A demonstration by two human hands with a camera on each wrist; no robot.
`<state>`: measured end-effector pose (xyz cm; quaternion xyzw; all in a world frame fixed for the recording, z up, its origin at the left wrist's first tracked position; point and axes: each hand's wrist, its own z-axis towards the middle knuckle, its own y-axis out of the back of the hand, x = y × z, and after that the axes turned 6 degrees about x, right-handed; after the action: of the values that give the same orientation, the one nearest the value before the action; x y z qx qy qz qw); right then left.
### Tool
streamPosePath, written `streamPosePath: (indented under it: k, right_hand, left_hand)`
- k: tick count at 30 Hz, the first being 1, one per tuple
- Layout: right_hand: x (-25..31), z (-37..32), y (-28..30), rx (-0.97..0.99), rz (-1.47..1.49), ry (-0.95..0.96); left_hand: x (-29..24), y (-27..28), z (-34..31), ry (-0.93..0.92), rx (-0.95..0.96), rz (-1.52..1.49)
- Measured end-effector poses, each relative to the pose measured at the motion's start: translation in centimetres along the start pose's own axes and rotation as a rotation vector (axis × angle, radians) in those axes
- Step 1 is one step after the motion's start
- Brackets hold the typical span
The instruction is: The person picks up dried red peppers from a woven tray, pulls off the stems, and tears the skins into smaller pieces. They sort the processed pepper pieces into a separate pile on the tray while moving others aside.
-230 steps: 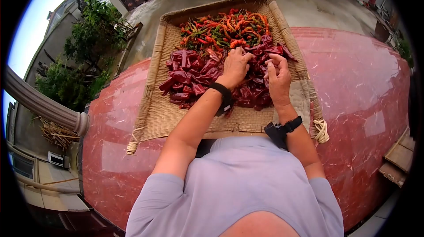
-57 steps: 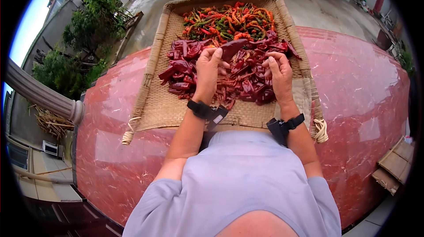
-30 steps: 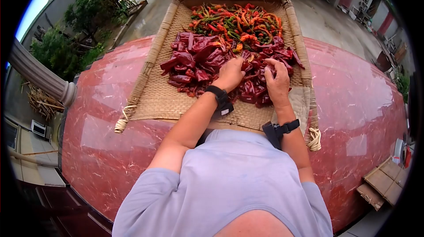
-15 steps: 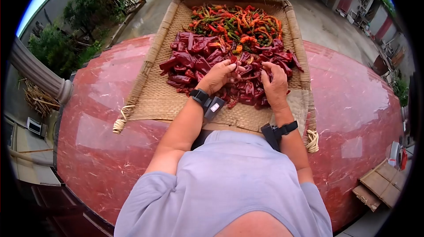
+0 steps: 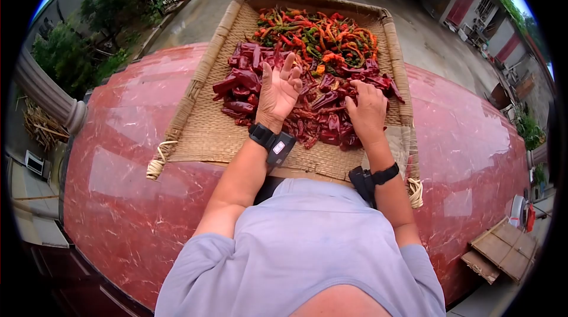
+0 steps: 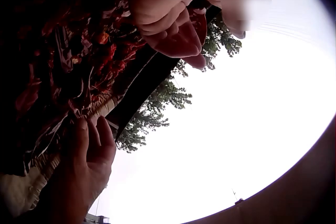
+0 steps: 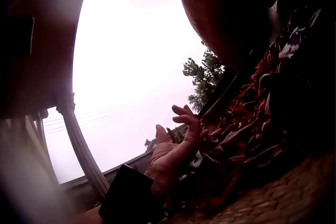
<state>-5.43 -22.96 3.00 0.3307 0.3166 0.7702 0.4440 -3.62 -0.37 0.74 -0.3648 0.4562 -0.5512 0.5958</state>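
Dark red dried peppers (image 5: 239,83) lie heaped in the near half of a shallow woven tray (image 5: 201,139). My left hand (image 5: 279,95) is raised over the left part of this heap, palm turned up and fingers spread. A red pepper piece (image 6: 198,23) shows between its thumb and fingers in the left wrist view. My right hand (image 5: 368,110) is low at the heap's right side, fingers bent loosely with the tips right at the peppers; what lies under them is hidden. Thin orange, red and green chillies (image 5: 319,30) fill the tray's far end.
The tray has a bound rim (image 5: 387,33) and tied corners (image 5: 156,166). A cloth patch (image 5: 397,139) lies near its right front. Around it spreads a polished red stone floor (image 5: 136,181). A grey column (image 5: 53,92) stands left, and flat boards (image 5: 503,249) lie at right.
The left hand pinched a small dark red pepper half a second ago; it has since moved left and turned palm up, fingers spreading. The right hand has lowered slightly onto the peppers.
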Motion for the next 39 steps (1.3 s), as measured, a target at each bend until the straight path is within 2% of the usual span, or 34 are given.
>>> streamPosePath:
  k: [3,6,8,10,13,15,17,20,21,23,25,28,30,33,35,36,39]
  right_hand:
    - [-0.1,0.9,-0.9,0.128,-0.151,0.029]
    - [-0.4,1.5,-2.0,0.243,-0.251,0.049]
    - [-0.9,1.2,-2.7,0.119,-0.170,0.035]
    - [-0.4,1.1,-2.0,-0.037,-0.109,0.044]
    - [1.3,1.0,-0.4,-0.107,0.012,0.183]
    - [1.8,0.5,-0.5,0.006,0.198,0.293]
    - [1.8,0.1,-1.0,0.005,0.251,0.348]
    - [2.0,0.1,-1.3,-0.150,0.494,0.090]
    - [1.7,0.3,-1.1,-0.157,0.455,0.069]
    - [1.9,0.1,-0.5,-0.077,0.629,-0.034]
    - [1.5,-0.2,-1.0,0.009,0.699,-0.035]
    - [1.2,-0.3,-1.3,0.090,0.784,-0.108]
    - [1.1,-0.3,-1.6,0.102,0.818,-0.155]
    - [1.1,-0.1,-1.8,0.186,1.297,-0.299]
    - [1.5,0.1,-0.9,0.126,1.404,-0.335]
    - [1.8,0.2,-0.5,0.097,1.458,-0.350]
    - [2.1,0.8,-1.3,-0.115,1.237,-0.239]
  left_hand:
    - [0.0,0.9,0.3,0.182,0.070,0.002]
    - [0.6,1.8,0.0,0.334,0.087,0.205]
    - [1.0,2.9,-0.1,0.428,0.070,0.355]
    - [1.6,1.1,-0.5,0.508,-0.013,0.592]
    - [2.7,-1.0,-1.2,0.519,-0.016,0.621]
    - [2.9,-0.4,-0.9,0.534,0.011,0.636]
    - [2.5,2.2,-0.4,0.568,0.047,0.694]
    - [2.3,1.9,-0.3,0.529,-0.016,0.720]
    - [2.2,1.7,-0.4,0.528,-0.029,0.743]
    - [2.4,1.2,-0.5,0.556,-0.035,0.753]
    - [2.4,1.2,-0.6,0.603,-0.022,0.764]
    - [2.2,1.5,-0.6,0.536,-0.064,0.787]
    - [1.7,2.0,-0.4,0.504,-0.043,0.691]
    - [1.4,2.1,-0.3,0.454,-0.067,0.534]
    - [1.5,1.8,-0.4,0.396,-0.155,0.371]
    - [1.2,2.0,-0.3,0.394,-0.097,0.390]
    - [1.4,2.5,-0.2,0.475,-0.049,0.600]
